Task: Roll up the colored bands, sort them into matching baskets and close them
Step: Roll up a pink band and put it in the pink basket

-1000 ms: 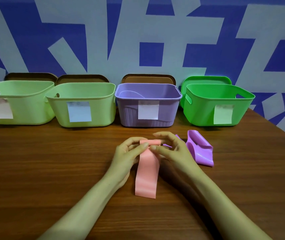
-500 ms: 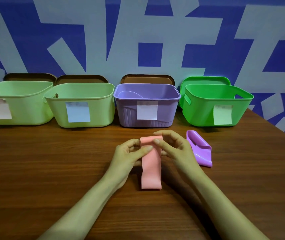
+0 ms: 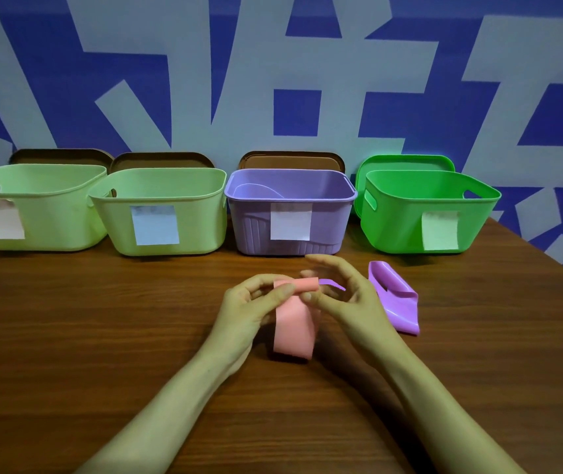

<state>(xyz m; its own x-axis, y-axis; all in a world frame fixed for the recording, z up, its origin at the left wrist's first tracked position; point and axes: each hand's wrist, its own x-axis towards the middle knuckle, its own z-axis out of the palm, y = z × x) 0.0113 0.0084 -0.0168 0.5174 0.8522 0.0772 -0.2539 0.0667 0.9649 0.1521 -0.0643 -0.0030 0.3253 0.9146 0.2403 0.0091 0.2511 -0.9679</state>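
Observation:
A pink band (image 3: pixel 294 328) lies on the wooden table (image 3: pixel 102 336) with its far end curled into a small roll. My left hand (image 3: pixel 251 307) pinches that roll from the left, and my right hand (image 3: pixel 343 299) pinches it from the right. A purple band (image 3: pixel 394 297) lies loose and crumpled just right of my right hand. Four open baskets stand in a row at the back: two pale green ones (image 3: pixel 44 189) (image 3: pixel 191 196), a purple one (image 3: pixel 328 213) and a bright green one (image 3: pixel 400 213).
Each basket carries a paper label on its front. Brown lids (image 3: pixel 292 160) lean against the wall behind the three left baskets, and a green lid (image 3: pixel 406 162) behind the right one. The table's right edge runs diagonally past the green basket.
The roll at the pink band's far end has grown and the flat part has shortened towards my hands. The purple band has not moved.

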